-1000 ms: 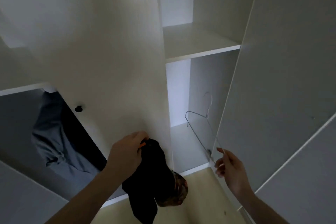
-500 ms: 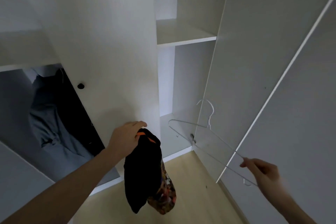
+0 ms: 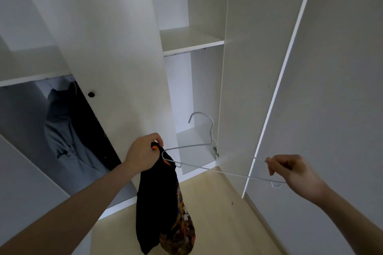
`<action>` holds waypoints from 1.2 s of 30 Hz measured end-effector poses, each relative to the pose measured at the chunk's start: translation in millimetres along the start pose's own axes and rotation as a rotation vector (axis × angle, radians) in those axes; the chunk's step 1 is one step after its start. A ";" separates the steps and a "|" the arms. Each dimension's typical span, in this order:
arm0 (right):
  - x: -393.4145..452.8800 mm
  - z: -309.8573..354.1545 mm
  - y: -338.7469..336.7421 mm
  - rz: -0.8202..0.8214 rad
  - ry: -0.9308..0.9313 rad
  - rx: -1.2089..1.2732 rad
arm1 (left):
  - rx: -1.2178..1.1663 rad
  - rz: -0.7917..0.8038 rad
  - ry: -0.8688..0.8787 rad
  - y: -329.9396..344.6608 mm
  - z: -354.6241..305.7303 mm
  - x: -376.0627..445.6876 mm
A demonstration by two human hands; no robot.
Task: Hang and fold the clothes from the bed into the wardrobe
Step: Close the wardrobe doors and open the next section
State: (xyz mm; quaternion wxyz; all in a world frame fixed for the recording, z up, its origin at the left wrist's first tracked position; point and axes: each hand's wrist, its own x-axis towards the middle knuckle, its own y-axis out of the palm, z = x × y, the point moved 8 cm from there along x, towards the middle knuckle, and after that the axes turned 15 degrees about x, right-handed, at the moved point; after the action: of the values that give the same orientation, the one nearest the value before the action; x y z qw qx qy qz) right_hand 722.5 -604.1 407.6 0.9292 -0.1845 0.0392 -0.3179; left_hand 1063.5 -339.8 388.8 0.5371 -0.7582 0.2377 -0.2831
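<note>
Open white wardrobe (image 3: 124,47), left hand (image 3: 141,156) gripping a black garment (image 3: 157,198) that hangs in front of its door, right hand (image 3: 290,172) pinching the end of a wire hanger (image 3: 207,168) right of the garment, hanger's other end touching the garment's top, grey shirt (image 3: 68,136) hanging inside the wardrobe's left compartment

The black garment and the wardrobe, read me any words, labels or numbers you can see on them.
None can be read.
black garment: a colourful print low down, too blurred to show any letters.
wardrobe: plain white panels, no text.
wire hanger: bare.
</note>
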 end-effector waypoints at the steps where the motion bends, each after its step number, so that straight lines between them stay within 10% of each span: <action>1: -3.1 0.5 -6.2 0.004 -0.010 -0.001 | -0.029 0.018 -0.037 -2.5 -2.7 -5.0; 9: -37.3 -8.6 -37.6 0.003 -0.063 0.147 | 0.391 0.347 -0.108 -9.2 -4.2 -41.3; 13: -55.1 -18.5 -42.1 0.021 -0.070 0.138 | 0.694 0.250 -0.023 -15.8 -13.3 -54.4; 20: -67.8 -2.1 -45.9 0.034 -0.116 0.159 | 0.247 -0.018 -0.135 -38.9 -31.7 -69.0; 25: -62.4 21.9 -52.2 0.070 -0.173 0.166 | 0.432 -0.189 0.087 -71.4 -53.4 -78.5; 36: -45.0 60.5 -63.6 0.083 -0.247 0.212 | 0.416 -0.126 0.069 -110.6 -47.6 -50.8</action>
State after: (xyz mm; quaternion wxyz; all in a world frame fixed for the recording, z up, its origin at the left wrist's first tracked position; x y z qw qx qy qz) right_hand 661.6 -604.0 485.2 0.9534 -0.1214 -0.1016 -0.2568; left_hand 1000.2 -304.2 497.5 0.6548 -0.6341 0.1446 -0.3850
